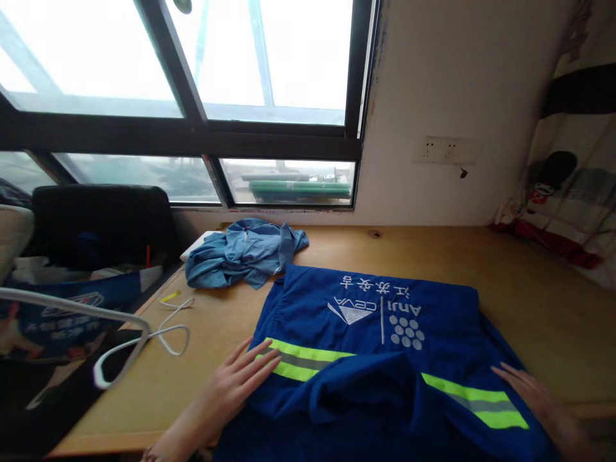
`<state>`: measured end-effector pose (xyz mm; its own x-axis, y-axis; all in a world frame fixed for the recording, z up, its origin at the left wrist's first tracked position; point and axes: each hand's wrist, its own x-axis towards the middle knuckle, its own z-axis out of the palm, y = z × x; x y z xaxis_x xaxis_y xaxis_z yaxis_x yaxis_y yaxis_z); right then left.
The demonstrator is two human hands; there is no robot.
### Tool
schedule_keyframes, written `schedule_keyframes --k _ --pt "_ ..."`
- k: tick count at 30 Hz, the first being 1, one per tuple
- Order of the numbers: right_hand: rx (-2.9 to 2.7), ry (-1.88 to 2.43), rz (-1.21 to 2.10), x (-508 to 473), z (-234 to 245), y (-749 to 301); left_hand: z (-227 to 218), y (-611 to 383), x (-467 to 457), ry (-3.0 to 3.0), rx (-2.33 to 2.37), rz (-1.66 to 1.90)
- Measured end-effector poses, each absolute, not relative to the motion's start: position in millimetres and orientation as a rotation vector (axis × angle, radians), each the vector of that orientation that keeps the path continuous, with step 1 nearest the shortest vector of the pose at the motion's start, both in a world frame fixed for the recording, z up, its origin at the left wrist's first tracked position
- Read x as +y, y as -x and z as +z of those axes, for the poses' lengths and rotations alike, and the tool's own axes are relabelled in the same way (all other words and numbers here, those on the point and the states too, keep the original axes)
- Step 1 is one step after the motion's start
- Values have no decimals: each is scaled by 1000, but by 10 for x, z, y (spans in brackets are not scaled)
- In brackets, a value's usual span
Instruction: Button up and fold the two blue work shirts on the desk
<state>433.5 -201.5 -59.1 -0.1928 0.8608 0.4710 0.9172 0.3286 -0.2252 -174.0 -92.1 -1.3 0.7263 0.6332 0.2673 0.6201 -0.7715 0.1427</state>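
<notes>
A blue work jacket (312,308) lies spread on a wooden desk (529,289) under a window (264,64), with a person's two hands pressed on it. The jacket's near hem runs off the bottom edge of the frame, and a raised fold at 6 o'clock hides the middle of its yellow-and-grey reflective stripe (308,359).

The left hand (240,378), at 8 o'clock from the jacket's centre, lies flat with fingers spread and open, the fingertips on the stripe's left end. It grips nothing. The right hand (539,394), at 4 o'clock, is blurred and cut off at the wrist. Its fingers look stretched out flat on the cloth just above the stripe's right end.

White print (375,308) on the jacket, upside down to the camera, reads "Anji" and "CEVA". A dot pattern, a triangle mark and a row of Chinese characters are too small to read.

A crumpled light-blue garment (245,253) sits at 11 o'clock, touching the jacket's far left corner. A white cable (168,327) loops at 9 o'clock. Beyond the desk's left edge, the lettering on a printed blue bag (62,314) is illegible. A wall socket (443,151) shows at 1 o'clock.
</notes>
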Motion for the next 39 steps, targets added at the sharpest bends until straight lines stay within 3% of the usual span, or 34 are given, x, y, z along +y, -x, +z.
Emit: schedule_keyframes --k 6,11,20,24,30,39 --pt "-2165 1558 2 -1615 -469 -4187 -184 1510 -620 -2777 1156 425" --pt "-2165 1626 140 -1029 -312 -4270 -78 1262 -132 -2705 1203 475" --pt "-2482 1296 -433 -1033 -232 -4169 71 1209 277 -2431 1387 463" --pt "-2704 1369 -527 -1138 -126 -3898 99 1206 274 -2511 1349 373" --pt "-2570 1669 -981 -992 -64 -3678 108 1053 59 -2790 1382 251" --pt "-2147 1893 -1143 -852 704 -4124 914 767 -329 -2935 1445 706"
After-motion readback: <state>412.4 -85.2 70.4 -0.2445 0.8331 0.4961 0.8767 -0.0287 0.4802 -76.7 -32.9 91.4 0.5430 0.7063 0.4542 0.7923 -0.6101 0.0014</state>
